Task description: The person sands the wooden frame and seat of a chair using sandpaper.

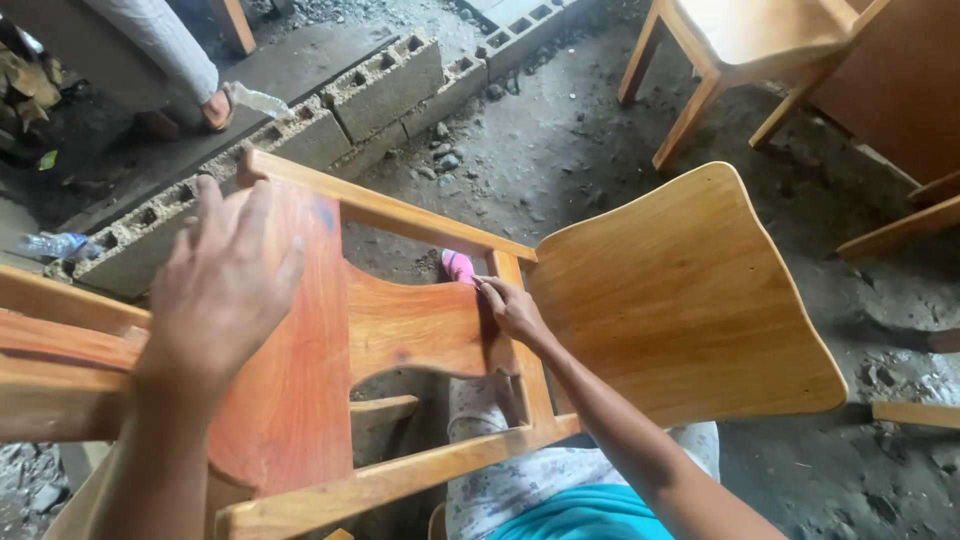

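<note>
Wooden chair, laid on its side across the lap at centre frame, seat panel toward 3 o'clock; left hand flat on reddish backrest slat at 9 o'clock, fingers spread; right hand at centre, fingertips pinched together against upright rail; concrete blocks at 11 o'clock.

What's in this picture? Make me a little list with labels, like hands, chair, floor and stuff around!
Left hand: left hand lies flat, fingers spread, on the reddish board of the wooden chair.
Right hand: right hand presses on the chair's frame beside the curved seat panel.
Chair: lies tipped across the person's lap.
Floor: grey dirt floor with small stones.
Around: concrete blocks, plastic bottle, another chair, someone's foot in a sandal.
</note>
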